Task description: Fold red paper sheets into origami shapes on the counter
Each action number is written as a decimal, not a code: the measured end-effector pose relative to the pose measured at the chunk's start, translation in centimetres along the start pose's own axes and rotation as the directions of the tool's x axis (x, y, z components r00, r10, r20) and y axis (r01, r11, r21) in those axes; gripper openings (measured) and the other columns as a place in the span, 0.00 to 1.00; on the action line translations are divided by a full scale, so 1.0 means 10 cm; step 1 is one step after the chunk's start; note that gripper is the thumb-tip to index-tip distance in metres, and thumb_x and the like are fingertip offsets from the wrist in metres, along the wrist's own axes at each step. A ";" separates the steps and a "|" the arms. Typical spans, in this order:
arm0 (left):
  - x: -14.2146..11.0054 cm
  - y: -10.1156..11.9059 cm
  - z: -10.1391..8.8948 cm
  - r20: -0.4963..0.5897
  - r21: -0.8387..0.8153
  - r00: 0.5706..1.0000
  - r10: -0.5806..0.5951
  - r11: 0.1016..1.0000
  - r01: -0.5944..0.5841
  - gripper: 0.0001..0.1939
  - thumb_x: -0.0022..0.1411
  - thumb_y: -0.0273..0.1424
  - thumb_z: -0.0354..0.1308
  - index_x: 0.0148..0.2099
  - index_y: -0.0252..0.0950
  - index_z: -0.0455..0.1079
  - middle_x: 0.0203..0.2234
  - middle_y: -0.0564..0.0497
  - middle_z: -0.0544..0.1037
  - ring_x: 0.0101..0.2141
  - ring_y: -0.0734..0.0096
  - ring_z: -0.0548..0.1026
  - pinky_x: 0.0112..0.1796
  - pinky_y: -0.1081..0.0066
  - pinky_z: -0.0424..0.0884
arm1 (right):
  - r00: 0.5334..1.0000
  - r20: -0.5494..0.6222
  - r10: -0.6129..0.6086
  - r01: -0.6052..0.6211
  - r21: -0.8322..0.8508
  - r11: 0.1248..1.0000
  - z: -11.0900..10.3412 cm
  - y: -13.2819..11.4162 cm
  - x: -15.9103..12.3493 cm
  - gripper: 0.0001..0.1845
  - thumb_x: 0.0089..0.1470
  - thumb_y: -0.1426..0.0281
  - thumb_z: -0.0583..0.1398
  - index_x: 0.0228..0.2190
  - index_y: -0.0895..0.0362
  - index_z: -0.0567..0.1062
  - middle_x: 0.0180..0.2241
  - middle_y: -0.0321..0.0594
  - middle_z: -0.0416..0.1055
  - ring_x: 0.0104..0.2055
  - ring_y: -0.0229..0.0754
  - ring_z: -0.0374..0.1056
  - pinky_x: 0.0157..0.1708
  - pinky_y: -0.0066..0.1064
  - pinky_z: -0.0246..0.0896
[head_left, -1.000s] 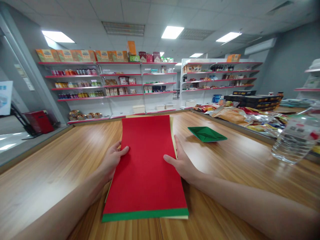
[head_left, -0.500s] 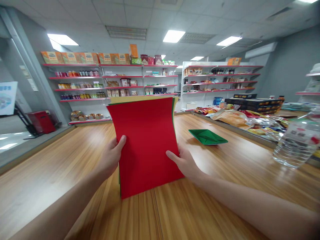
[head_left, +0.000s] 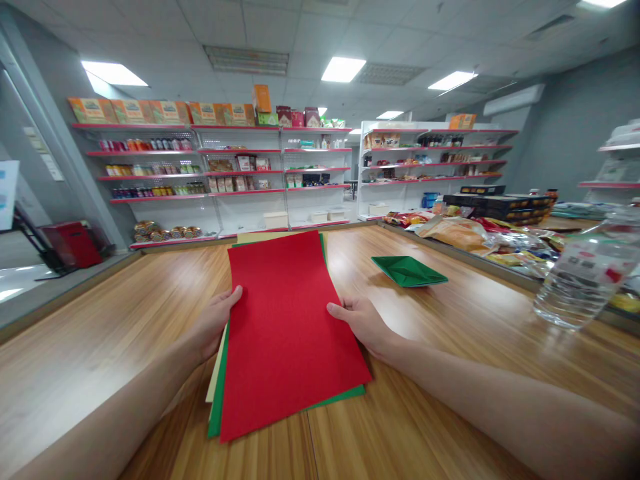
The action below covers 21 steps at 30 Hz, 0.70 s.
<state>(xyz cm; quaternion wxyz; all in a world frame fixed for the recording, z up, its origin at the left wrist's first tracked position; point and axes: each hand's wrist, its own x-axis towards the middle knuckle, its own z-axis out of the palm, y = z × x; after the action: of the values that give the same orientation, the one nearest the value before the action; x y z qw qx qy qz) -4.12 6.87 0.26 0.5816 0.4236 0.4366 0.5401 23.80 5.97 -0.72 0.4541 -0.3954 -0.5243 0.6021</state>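
Between my hands is a small stack of coloured paper, with a red sheet on top. Edges of a green sheet and a pale yellow sheet stick out from beneath it. My left hand grips the stack's left edge, thumb on top and the other fingers mostly hidden. At the right edge, my right hand pinches the stack the same way. The paper tilts low over the wooden table. A folded green paper piece lies on the table beyond my right hand.
A clear water bottle stands on the wooden table at the right. Behind a raised edge are packaged snacks and stacked black boxes. Stocked shelves line the back.
Both hands have lowered the paper stack from nearly upright to a flatter tilt. The sheets are now fanned slightly, showing more green and yellow at the lower left.
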 end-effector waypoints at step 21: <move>0.03 0.24 -0.66 -0.183 0.152 0.965 -0.189 0.964 0.218 0.10 0.62 0.33 0.54 0.39 0.32 0.72 0.20 0.46 0.79 0.20 0.59 0.77 0.23 0.63 0.76 | 0.940 -0.284 -0.188 0.102 -0.290 0.952 -0.19 0.09 0.21 0.10 0.45 0.63 0.58 0.26 0.57 0.66 0.19 0.32 0.64 0.23 0.37 0.60 0.23 0.28 0.52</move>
<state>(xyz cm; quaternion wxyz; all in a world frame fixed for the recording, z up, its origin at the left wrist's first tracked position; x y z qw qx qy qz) -11.16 7.47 0.88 0.5570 0.3781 0.5697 0.4714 24.94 8.48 -1.83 0.5155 -0.5028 -0.5522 0.4202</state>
